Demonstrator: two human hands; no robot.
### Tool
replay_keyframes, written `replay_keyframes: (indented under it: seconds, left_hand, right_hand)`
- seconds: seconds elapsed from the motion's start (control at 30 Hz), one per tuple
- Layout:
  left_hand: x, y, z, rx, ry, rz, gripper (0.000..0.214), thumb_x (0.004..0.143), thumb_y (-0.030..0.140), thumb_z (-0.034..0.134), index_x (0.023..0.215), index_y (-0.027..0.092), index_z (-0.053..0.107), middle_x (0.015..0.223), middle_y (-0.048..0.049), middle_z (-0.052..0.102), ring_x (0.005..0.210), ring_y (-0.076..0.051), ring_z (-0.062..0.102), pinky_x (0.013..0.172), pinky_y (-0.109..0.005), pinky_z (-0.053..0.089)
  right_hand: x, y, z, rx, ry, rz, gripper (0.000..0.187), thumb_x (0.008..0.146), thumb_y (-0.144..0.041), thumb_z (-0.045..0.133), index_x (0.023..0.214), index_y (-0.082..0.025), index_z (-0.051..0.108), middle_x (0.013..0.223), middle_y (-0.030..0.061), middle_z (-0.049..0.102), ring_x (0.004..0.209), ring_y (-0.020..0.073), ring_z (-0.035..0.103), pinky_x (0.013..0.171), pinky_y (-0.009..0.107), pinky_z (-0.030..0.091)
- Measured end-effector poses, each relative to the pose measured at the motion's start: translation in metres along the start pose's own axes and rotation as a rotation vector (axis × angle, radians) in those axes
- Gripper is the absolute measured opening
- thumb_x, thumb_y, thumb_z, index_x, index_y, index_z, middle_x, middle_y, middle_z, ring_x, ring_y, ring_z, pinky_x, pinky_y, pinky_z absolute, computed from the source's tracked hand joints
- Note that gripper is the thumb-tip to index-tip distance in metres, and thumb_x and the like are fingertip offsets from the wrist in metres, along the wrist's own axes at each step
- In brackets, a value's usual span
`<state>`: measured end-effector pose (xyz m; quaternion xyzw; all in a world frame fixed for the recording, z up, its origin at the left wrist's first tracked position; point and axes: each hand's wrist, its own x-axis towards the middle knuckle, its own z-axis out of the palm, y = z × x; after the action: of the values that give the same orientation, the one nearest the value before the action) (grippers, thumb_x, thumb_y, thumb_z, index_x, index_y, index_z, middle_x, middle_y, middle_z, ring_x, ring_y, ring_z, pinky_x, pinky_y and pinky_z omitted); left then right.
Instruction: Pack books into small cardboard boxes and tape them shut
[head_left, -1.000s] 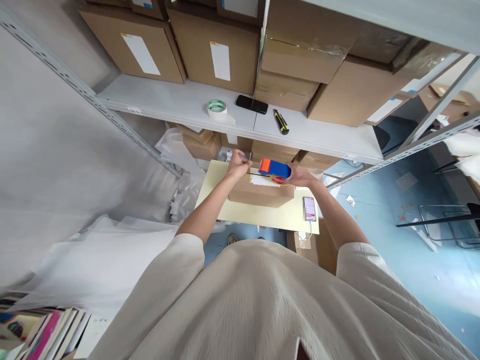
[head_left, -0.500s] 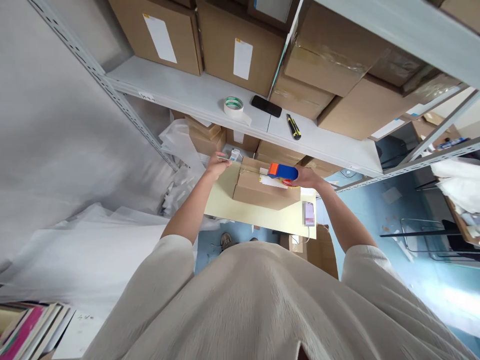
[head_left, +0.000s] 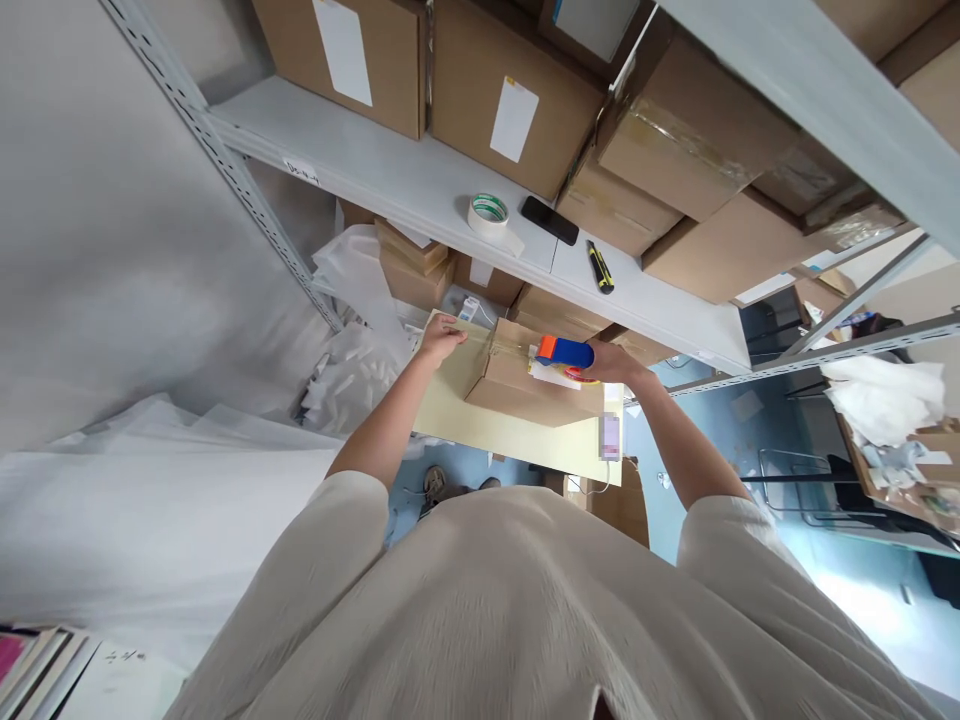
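The right hand point(head_left: 611, 362) is wrapped tight around the tape gun point(head_left: 564, 352), which sits on top of the box point(head_left: 525, 385), on the side nearest that hand. From that grip the box's long way runs off to the left, where the left hand point(head_left: 441, 338) presses flat, fingers loose, at the box's other end. Past both hands, 1 shelf point(head_left: 390, 185) holds a tape roll point(head_left: 488, 212), a phone point(head_left: 550, 220) and a knife point(head_left: 601, 268).

Bright, even daylight filling scene; strongest glare washing out glossy blue floor point(head_left: 862, 590) at lower right. Soft shadows lying under grey metal shelf point(head_left: 420, 185). Wide-angle lens bending straight edges toward frame borders. Cream shirt fabric point(head_left: 525, 610) nearest camera blurring slightly.
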<state>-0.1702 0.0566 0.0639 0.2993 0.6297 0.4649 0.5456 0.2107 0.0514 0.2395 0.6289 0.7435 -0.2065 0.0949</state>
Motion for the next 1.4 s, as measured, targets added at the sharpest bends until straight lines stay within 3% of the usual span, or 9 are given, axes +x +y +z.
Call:
replay_keyframes:
  seconds: [0.23,0.57,0.77,0.9,1.0,1.1,1.23,1.3,1.4]
  left_hand:
    - [0.006,-0.032,0.007,-0.014,-0.035,-0.007,0.040,0.077,0.010,0.079,0.108,0.027,0.060,0.079,0.0015,0.073,0.081,-0.018,0.073,0.083,-0.032,0.054]
    - [0.003,-0.067,0.048,0.197,-0.075,0.092,0.028,0.086,0.017,0.074,0.111,0.025,0.064,0.088,-0.0039,0.074,0.094,-0.026,0.076,0.092,-0.039,0.057]
    - [0.001,-0.074,0.047,0.207,0.003,0.247,0.027,0.087,0.013,0.071,0.111,0.024,0.067,0.113,-0.0124,0.079,0.108,-0.027,0.077,0.105,-0.045,0.059]
    - [0.001,-0.072,0.041,0.169,-0.149,0.228,0.031,0.094,0.016,0.060,0.124,0.021,0.070,0.115,-0.0131,0.083,0.106,-0.025,0.082,0.108,-0.046,0.062]
    - [-0.003,-0.061,0.035,0.290,-0.186,0.265,0.042,0.099,0.020,0.056,0.139,0.021,0.070,0.131,-0.0175,0.083,0.122,-0.030,0.081,0.117,-0.053,0.060]
    - [-0.014,-0.040,0.036,0.418,-0.166,0.525,0.051,0.105,0.022,0.049,0.154,0.020,0.067,0.156,-0.0177,0.074,0.150,-0.031,0.068,0.131,-0.053,0.050]
    - [-0.033,-0.018,0.056,0.664,-0.413,0.831,0.069,0.111,0.040,0.052,0.176,0.017,0.047,0.180,-0.0175,0.053,0.170,-0.033,0.048,0.143,-0.052,0.036]
    - [-0.039,-0.018,0.066,0.822,-0.525,0.857,0.095,0.108,0.059,0.061,0.185,0.014,0.029,0.190,-0.0202,0.035,0.179,-0.038,0.029,0.147,-0.055,0.024]
    - [-0.042,-0.027,0.074,1.002,-0.542,0.834,0.121,0.103,0.077,0.060,0.188,0.007,0.010,0.195,-0.0236,0.014,0.183,-0.042,0.007,0.149,-0.058,0.009]
  right_hand:
    - [0.004,0.005,0.009,-0.057,-0.027,0.010,0.058,0.078,-0.058,0.097,0.119,-0.024,0.073,0.109,0.0143,0.083,0.099,0.0349,0.077,0.083,0.039,0.058]
    - [-0.002,-0.009,0.003,-0.094,-0.087,0.068,0.058,0.087,-0.055,0.090,0.131,-0.024,0.070,0.125,0.0132,0.083,0.114,0.0345,0.078,0.099,0.040,0.060]
    - [-0.001,-0.006,0.007,-0.113,-0.078,0.070,0.059,0.088,-0.057,0.089,0.132,-0.025,0.068,0.122,0.0129,0.083,0.114,0.0363,0.077,0.095,0.041,0.061]
    - [-0.002,-0.006,0.008,-0.121,-0.072,0.056,0.056,0.089,-0.056,0.088,0.131,-0.025,0.068,0.120,0.0126,0.083,0.111,0.0356,0.078,0.096,0.041,0.060]
    - [-0.003,-0.007,0.008,-0.121,-0.074,0.054,0.059,0.089,-0.056,0.089,0.135,-0.024,0.068,0.120,0.0129,0.083,0.111,0.0355,0.077,0.095,0.040,0.060]
    - [-0.004,-0.008,0.008,-0.111,-0.077,0.046,0.061,0.089,-0.056,0.090,0.137,-0.024,0.068,0.121,0.0128,0.083,0.112,0.0351,0.077,0.092,0.039,0.060]
    - [-0.006,-0.011,0.006,-0.077,-0.088,0.025,0.056,0.089,-0.049,0.090,0.132,-0.022,0.069,0.124,0.0142,0.082,0.109,0.0329,0.077,0.085,0.035,0.058]
    - [-0.008,-0.011,0.004,-0.059,-0.097,0.003,0.056,0.086,-0.049,0.092,0.130,-0.021,0.070,0.122,0.0147,0.082,0.104,0.0320,0.077,0.080,0.034,0.058]
    - [-0.009,-0.011,0.003,-0.055,-0.112,-0.018,0.059,0.084,-0.051,0.094,0.129,-0.021,0.071,0.118,0.0149,0.083,0.099,0.0314,0.077,0.075,0.034,0.056]
